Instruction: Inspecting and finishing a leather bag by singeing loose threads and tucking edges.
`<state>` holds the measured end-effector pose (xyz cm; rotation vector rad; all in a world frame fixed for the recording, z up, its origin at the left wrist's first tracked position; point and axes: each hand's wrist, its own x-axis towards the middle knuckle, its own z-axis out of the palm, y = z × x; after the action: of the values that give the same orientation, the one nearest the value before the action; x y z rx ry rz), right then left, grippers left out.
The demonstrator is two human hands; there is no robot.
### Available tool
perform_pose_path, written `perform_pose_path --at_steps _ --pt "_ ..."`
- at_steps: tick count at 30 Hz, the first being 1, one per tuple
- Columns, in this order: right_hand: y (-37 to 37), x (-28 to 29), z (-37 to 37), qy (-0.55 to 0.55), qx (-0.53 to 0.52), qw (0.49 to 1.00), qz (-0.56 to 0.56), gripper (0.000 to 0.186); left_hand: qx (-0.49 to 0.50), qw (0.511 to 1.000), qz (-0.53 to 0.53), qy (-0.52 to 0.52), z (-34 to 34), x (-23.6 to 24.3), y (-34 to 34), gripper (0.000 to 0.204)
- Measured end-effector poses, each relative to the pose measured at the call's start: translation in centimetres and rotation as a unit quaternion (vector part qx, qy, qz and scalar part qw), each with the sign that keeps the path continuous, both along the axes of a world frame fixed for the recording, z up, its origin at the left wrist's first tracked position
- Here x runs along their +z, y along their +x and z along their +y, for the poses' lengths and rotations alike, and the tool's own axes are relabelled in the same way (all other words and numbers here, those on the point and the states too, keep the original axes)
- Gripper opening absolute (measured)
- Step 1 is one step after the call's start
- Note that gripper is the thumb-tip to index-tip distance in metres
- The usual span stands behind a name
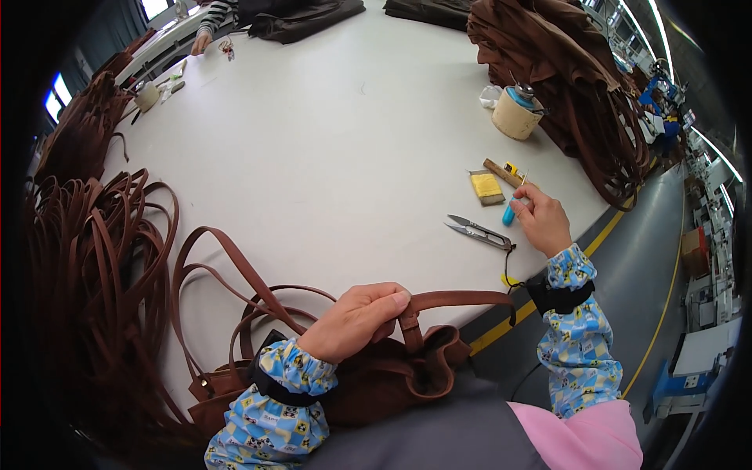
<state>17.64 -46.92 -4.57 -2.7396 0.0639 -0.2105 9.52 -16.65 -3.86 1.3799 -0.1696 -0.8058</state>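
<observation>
My left hand [356, 321] is closed, thumb on top, round a brown leather strap [462, 298] where it passes a short loop. The strap's free end curves off to the right. Below it lies a brown leather bag [376, 384], its gathered mouth gaping near my lap. Over the table's right edge, my right hand [540, 219] pinches a slim tool with a turquoise handle [508, 215] and a thin pointed tip; its exact kind is unclear. Thread snips [479, 233] lie just left of that hand, with a dark cord running from them toward my right wrist.
Beside my right hand are a yellow pad [487, 188] and a wooden stick [502, 172]. A cream pot [517, 113] stands farther back, against piled brown leather [548, 47]. Many straps [102, 251] heap at the left. Another person's hand [201, 43] rests at the far left.
</observation>
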Motion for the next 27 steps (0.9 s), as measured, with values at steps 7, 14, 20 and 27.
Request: perform_pose_path --at_steps 7,14,20,27 --pt "1.6 -2.0 -1.7 -0.047 0.0 0.999 -0.005 0.013 0.017 0.998 0.018 -0.055 0.7 -0.9 0.0 0.037" --pt "-6.6 5.6 4.3 0.215 0.238 0.945 -0.068 0.02 0.006 0.991 0.03 -0.134 0.4 -1.6 -0.1 0.039" --pt "-9.6 8.0 8.3 -0.084 0.453 0.887 -0.017 0.042 -0.017 0.995 0.004 -0.093 1.0 -1.4 0.1 0.04" --pt "-9.7 7.7 8.6 -0.104 0.437 0.893 -0.033 0.043 -0.036 0.996 -0.011 -0.077 1.0 -1.3 0.3 0.045"
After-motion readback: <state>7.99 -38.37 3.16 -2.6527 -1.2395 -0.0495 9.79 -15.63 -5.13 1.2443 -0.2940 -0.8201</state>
